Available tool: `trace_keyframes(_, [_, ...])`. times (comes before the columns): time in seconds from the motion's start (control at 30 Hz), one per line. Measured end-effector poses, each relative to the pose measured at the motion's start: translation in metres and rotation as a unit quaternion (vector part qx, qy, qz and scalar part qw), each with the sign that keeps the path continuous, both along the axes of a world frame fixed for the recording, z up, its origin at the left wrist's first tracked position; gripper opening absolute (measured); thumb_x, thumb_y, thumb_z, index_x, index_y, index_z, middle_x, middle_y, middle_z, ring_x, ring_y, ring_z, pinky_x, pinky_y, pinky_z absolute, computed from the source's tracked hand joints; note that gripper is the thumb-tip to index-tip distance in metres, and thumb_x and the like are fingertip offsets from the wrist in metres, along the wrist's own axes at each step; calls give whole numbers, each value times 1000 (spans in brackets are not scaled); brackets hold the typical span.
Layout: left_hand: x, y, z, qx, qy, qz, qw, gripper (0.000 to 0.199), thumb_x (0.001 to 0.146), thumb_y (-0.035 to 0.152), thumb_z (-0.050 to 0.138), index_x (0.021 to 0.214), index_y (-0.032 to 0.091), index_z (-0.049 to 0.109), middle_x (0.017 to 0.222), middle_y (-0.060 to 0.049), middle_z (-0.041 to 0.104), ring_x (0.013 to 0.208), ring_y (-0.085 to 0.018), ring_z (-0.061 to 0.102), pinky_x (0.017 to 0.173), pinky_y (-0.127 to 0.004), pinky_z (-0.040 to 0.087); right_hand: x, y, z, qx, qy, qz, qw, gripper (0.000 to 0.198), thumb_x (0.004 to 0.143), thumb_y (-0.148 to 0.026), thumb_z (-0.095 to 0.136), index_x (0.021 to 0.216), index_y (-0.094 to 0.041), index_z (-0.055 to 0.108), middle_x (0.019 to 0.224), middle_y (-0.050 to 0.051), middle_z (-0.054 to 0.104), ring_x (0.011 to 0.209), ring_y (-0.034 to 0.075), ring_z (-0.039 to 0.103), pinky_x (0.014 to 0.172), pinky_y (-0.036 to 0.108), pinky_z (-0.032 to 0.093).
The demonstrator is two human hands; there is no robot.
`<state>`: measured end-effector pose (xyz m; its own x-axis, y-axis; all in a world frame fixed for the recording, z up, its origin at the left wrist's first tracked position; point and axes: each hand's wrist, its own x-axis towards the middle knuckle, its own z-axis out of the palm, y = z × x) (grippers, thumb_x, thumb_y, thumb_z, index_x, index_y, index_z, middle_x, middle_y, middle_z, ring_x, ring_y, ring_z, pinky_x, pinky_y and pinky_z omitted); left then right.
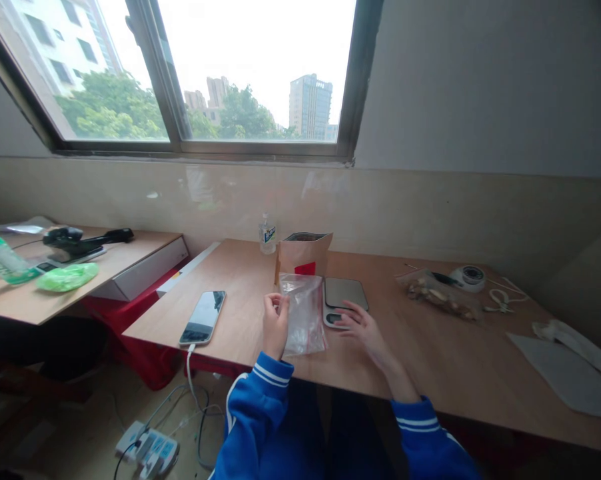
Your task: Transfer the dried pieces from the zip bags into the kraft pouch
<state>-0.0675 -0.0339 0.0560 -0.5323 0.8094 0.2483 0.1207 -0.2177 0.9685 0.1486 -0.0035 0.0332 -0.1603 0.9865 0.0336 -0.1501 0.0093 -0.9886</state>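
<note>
My left hand [276,323] pinches the left edge of a clear plastic zip bag [304,320], which looks flat and has a red line along its edge. My right hand [363,330] is open, its fingers spread over the front of a small kitchen scale [345,295]; whether they touch it I cannot tell. The scale has a grey top plate and a small display, partly behind my fingers. Just behind the bag stands an open brown paper pouch [304,252] with a red label and dark contents showing at its mouth.
A phone [203,319] lies on the left, plugged into a white cable. Behind stands a clear bottle [267,235]. To the right are a bag of brownish pieces [438,293], a white roll [468,277] and a grey sheet [570,370]. A power strip [148,448] is on the floor.
</note>
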Motion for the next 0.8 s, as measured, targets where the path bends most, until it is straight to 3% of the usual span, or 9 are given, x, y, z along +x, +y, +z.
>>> trace_keyframes(0.07, [-12, 4, -7, -24, 20, 27, 999, 25, 84, 44, 56, 90, 21, 47, 83, -3, 57, 79, -19, 58, 76, -32, 46, 33, 23, -10, 91, -97, -151, 980, 41, 73, -47, 64, 105, -21, 61, 113, 13, 64, 99, 30, 62, 80, 46, 54])
trace_keyframes(0.17, [-27, 9, -19, -113, 65, 51, 990, 32, 81, 41, 60, 98, 18, 46, 91, -8, 57, 89, -24, 59, 82, -39, 48, 93, 60, -27, 215, -306, -357, 856, 36, 81, -36, 46, 106, -16, 60, 113, 18, 61, 112, 32, 53, 97, 53, 42])
trace_keyframes(0.23, [-30, 9, -24, -164, 126, 104, 973, 42, 76, 38, 65, 105, 14, 47, 104, -14, 56, 104, -30, 56, 90, -46, 45, 128, 81, -40, 246, -415, -392, 784, 41, 80, -26, 40, 115, -11, 57, 124, 22, 54, 121, 32, 47, 102, 51, 37])
trace_keyframes(0.3, [-26, 6, -24, -170, 210, 166, 949, 53, 75, 38, 66, 117, 13, 46, 121, -20, 50, 119, -35, 47, 98, -53, 40, 153, 96, -53, 238, -495, -379, 745, 47, 77, -20, 41, 121, -8, 54, 130, 24, 49, 126, 34, 42, 103, 53, 34])
trace_keyframes(0.4, [-12, 0, -23, -117, 333, 163, 922, 49, 84, 34, 55, 129, 19, 45, 141, -18, 38, 129, -33, 41, 104, -53, 35, 168, 108, -67, 193, -561, -356, 722, 53, 78, -19, 41, 128, -4, 49, 134, 25, 46, 129, 37, 37, 103, 55, 33])
trace_keyframes(0.47, [-1, -2, -27, -111, 391, 84, 910, 40, 86, 28, 48, 127, 24, 52, 146, -12, 38, 131, -31, 40, 107, -51, 32, 168, 108, -71, 160, -583, -354, 714, 55, 81, -21, 41, 132, -3, 47, 130, 26, 49, 126, 37, 39, 100, 53, 35])
trace_keyframes(0.6, [14, 2, -56, -184, 426, -53, 884, 40, 83, 24, 50, 122, 25, 61, 144, -11, 47, 139, -33, 32, 113, -51, 23, 162, 100, -65, 93, -612, -371, 692, 51, 83, -27, 47, 128, -4, 52, 116, 27, 56, 113, 40, 49, 89, 53, 39])
trace_keyframes(0.7, [15, 6, -77, -172, 410, -58, 894, 41, 84, 27, 48, 123, 25, 61, 147, -10, 43, 142, -32, 25, 115, -51, 18, 161, 93, -57, 66, -621, -382, 681, 41, 84, -24, 45, 117, -5, 60, 109, 26, 59, 107, 41, 51, 86, 53, 38])
trace_keyframes(0.8, [12, 8, -79, -153, 351, -67, 921, 39, 83, 31, 51, 120, 25, 63, 146, -12, 44, 141, -34, 28, 115, -53, 16, 161, 88, -53, 67, -602, -398, 689, 35, 82, -17, 41, 106, -8, 65, 104, 23, 62, 104, 38, 53, 86, 51, 38])
